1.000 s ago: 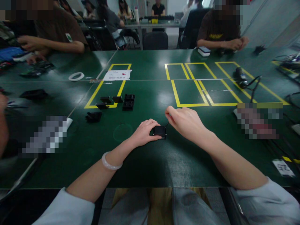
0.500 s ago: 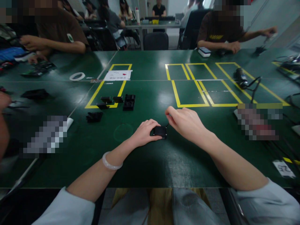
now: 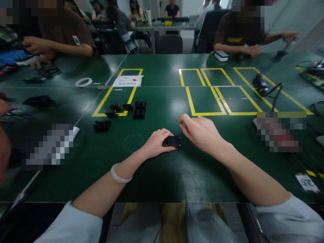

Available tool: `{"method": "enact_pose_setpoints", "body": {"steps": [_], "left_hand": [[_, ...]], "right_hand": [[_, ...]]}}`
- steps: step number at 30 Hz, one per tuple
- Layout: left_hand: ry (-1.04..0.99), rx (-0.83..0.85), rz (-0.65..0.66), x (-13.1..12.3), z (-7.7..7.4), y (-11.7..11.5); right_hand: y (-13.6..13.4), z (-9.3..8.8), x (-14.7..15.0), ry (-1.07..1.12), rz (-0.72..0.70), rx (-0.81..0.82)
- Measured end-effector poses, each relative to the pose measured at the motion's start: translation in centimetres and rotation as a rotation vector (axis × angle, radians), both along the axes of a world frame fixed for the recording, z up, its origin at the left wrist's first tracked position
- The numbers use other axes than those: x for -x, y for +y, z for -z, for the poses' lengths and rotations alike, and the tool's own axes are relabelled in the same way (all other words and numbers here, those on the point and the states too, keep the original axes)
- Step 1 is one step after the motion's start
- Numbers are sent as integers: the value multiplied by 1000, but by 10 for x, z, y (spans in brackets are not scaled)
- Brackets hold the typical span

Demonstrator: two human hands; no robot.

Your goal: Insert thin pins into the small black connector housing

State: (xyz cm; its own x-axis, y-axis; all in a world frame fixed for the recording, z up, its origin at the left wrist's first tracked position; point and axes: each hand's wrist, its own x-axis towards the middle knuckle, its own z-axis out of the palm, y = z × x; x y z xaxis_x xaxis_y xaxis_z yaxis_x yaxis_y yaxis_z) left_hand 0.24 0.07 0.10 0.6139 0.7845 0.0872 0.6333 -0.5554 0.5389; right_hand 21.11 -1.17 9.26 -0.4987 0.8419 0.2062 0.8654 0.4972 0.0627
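A green surface (image 3: 152, 184) spans the frame. Right of centre, the right hand (image 3: 204, 132) curls its fingers closed; just below centre, the left hand (image 3: 155, 143), half open, clasps a small black box (image 3: 173, 142). The right fingers pinch a thin dark stem (image 3: 181, 135).

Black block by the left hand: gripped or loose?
Gripped: the left hand clasps the left end of the black block, thumb along its near side, fingers at the far side.

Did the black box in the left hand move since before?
No, not that I can see: the black box is neither nearer to nor farther from the yellow tape.
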Motion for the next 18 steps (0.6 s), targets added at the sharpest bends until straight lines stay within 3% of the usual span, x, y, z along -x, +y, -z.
{"method": "enact_pose_setpoints", "body": {"steps": [18], "left_hand": [[0, -12, 6, 1, 0, 0]], "right_hand": [[-2, -6, 2, -3, 16, 23]]}}
